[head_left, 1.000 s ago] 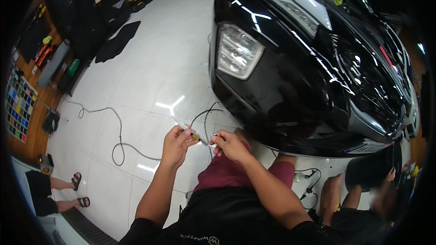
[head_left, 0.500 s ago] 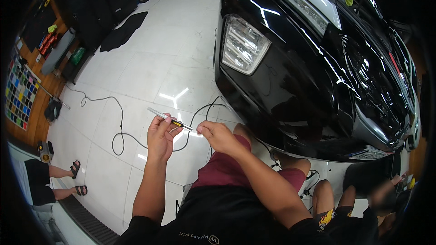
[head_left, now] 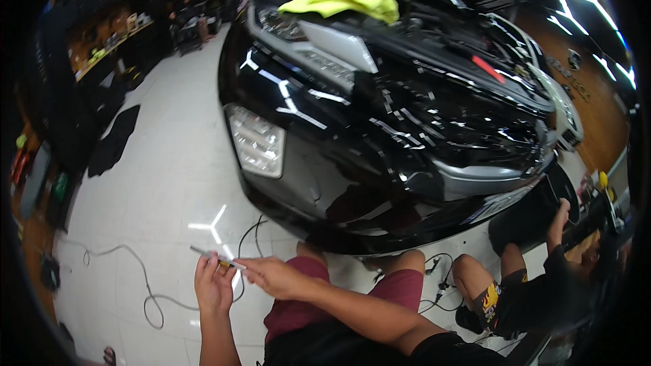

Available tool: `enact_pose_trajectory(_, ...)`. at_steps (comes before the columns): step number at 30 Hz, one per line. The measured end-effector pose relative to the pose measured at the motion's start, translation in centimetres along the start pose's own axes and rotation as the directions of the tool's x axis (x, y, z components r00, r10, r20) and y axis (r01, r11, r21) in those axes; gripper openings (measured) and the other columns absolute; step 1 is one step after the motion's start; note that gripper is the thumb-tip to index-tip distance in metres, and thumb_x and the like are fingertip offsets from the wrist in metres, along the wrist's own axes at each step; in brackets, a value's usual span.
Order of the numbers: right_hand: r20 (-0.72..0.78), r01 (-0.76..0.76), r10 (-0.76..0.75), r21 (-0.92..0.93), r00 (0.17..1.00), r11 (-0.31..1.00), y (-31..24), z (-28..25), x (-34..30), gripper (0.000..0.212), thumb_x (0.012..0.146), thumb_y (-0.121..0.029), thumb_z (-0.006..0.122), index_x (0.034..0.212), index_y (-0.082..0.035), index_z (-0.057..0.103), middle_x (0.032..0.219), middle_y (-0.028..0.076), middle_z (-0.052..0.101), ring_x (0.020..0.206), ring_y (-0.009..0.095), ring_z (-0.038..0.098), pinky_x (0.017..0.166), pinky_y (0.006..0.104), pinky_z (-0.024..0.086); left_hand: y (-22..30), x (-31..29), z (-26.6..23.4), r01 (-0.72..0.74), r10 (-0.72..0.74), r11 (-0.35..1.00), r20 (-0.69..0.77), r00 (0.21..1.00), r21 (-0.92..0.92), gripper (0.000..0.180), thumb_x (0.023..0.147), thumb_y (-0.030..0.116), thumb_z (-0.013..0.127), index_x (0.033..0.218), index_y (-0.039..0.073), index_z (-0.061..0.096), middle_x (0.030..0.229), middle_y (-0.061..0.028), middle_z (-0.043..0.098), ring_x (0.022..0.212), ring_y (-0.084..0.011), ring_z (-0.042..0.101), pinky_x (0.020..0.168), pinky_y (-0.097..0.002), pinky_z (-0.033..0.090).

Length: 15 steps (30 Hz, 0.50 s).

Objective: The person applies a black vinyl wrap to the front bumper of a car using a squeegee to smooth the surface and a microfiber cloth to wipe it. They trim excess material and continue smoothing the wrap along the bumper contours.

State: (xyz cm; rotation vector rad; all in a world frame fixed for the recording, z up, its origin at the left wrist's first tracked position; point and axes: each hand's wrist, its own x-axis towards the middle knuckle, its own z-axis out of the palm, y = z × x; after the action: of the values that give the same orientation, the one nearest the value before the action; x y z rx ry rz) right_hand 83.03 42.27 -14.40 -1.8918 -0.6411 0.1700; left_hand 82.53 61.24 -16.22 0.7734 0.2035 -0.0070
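Note:
A slim silver utility knife [head_left: 230, 263] with a black and yellow part lies slantwise in my left hand [head_left: 213, 286], fingers closed around its middle. One end sticks out to the upper left. My right hand [head_left: 271, 278] meets the other end, thumb and fingers pinched there; blur hides the exact contact. Both hands are low in front of my maroon shorts, over the pale floor. Beyond them stands a black car's glossy bumper [head_left: 352, 196] with a clear lamp [head_left: 258, 141] set in it.
A yellow-green cloth [head_left: 346, 1] lies at the car's front, near a red strip [head_left: 488, 68]. A black cable [head_left: 146, 291] loops over the floor [head_left: 163, 156]. At the right, another person [head_left: 542, 298] sits low, one hand at a black bin-like container [head_left: 522, 220]. A dark mat [head_left: 115, 141] lies left.
My view has swung right and up, toward the car. My right hand has closed the gap to the knife's end. My left hand still holds the knife.

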Motion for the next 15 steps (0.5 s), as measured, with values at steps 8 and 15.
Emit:
enact_pose_trajectory(8, 0.055, 0.028, -0.043, 0.249, 0.998, 0.968, -5.1, -3.3, -2.2, 0.055, 0.099, -0.017, 0.06, 0.151, -0.008, 0.041, 0.078, 0.017, 0.059, 0.069, 0.029, 0.055, 0.068, 0.0378, 0.047, 0.0, -0.1, 3.9, 0.236, -0.191, 0.968, 0.369, 0.91, -0.082, 0.014, 0.1, 0.01, 0.057, 0.112, 0.004, 0.055, 0.092, -0.012, 0.067, 0.082, -0.0251, 0.069, 0.074, -0.038, 0.06)
enact_pose_trajectory(15, -0.242, -0.048, 0.07, 0.094, 0.968, 0.994, -6.1, -11.4, -6.4, 0.051, 0.1, -0.013, 0.056, 0.145, -0.006, 0.035, 0.101, 0.023, 0.066, 0.091, 0.044, 0.067, 0.079, 0.0476, 0.051, -1.0, -0.4, 15.6, -0.225, -0.097, 0.826, 0.523, 0.847, 0.517, 0.023, 0.091, 0.006, 0.072, 0.111, -0.002, 0.064, 0.1, -0.0114, 0.07, 0.092, -0.0171, 0.066, 0.085, -0.033, 0.053)
